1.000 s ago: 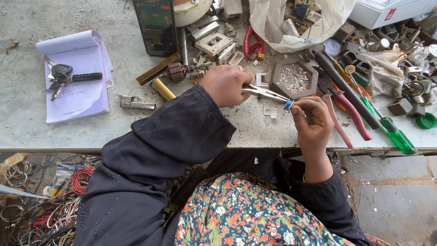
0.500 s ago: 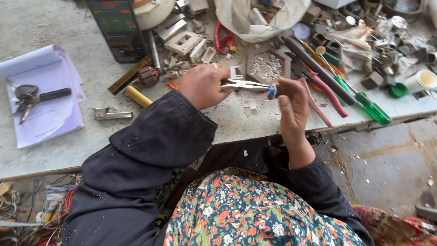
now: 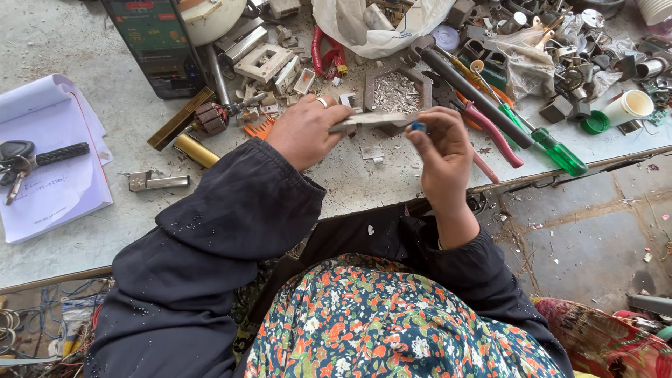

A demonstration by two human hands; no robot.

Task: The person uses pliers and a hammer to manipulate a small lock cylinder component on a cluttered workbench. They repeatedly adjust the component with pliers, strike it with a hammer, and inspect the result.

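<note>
We hold one pair of metal pliers (image 3: 374, 120) in our left hand (image 3: 302, 131), fingers wrapped around the handles. The long axis of the pliers runs nearly level across the view, left to right, with the nose pointing toward our right hand (image 3: 439, 150). The tool sits above the grey workbench (image 3: 84, 224), just in front of a tray of metal scraps (image 3: 394, 91).

Our right hand pinches one small blue part (image 3: 418, 127) between thumb and fingertips, right at the plier nose; whether the nose grips the part, we cannot tell.

On the bench to the right lie one green-handled screwdriver (image 3: 553, 148) and one pair of pink-handled pliers (image 3: 490, 129), both angled down to the right. To the left lie one notepad (image 3: 49, 189) and one bunch of keys (image 3: 21, 157).
</note>
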